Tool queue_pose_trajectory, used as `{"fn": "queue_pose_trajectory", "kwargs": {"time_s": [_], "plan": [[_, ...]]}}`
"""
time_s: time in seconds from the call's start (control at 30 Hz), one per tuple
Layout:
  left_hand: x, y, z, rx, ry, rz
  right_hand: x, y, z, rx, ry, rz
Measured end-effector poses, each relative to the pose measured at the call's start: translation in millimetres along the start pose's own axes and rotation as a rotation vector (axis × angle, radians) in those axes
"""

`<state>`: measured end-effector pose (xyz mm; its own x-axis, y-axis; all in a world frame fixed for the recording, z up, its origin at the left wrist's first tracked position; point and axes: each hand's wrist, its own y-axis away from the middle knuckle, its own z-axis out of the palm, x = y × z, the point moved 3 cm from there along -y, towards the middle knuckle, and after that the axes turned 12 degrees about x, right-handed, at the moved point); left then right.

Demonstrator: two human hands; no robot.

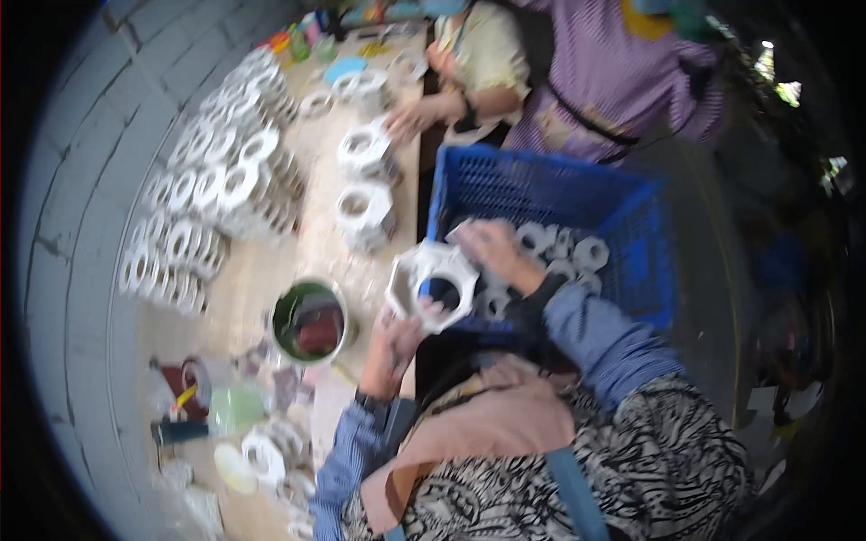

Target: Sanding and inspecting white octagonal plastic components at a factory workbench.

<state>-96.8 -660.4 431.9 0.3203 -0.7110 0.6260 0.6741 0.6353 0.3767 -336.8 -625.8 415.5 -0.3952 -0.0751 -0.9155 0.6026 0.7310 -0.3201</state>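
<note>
My left hand [394, 344] grips a white octagonal ring [405, 272] by its lower edge, with fingertips showing through the round hole. The ring is raised over the table's right edge. Close to its upper right rim is my right hand [494, 250], fingers curled and dusted white. Something pale shows at its fingertips, too blurred to name. Whether that hand touches the ring I cannot tell. Under my right forearm stands a blue plastic crate [651, 257] holding several white rings [591, 253].
Stacks of white rings [239, 180] line the wall side of the wooden table [316, 216]. Two shorter stacks [364, 212] stand nearer its right edge. A green-lined tub [311, 322] holds reddish-brown pieces. Across the crate, a co-worker's hand [412, 119] rests by another stack.
</note>
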Motion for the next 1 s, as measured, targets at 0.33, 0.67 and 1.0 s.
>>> {"fn": "queue_pose_trajectory", "kwargs": {"time_s": [0.33,0.67,1.0], "plan": [[-10,-3,-14,-0.025,0.005,-0.039,-2,6,-1,0.162,0.161,0.026],[-27,10,-71,0.110,0.017,-0.087,32,45,-3,-0.085,-0.248,0.548],[-41,26,-88,0.179,0.091,-0.120,31,58,22,-0.240,-0.283,0.603]]}}
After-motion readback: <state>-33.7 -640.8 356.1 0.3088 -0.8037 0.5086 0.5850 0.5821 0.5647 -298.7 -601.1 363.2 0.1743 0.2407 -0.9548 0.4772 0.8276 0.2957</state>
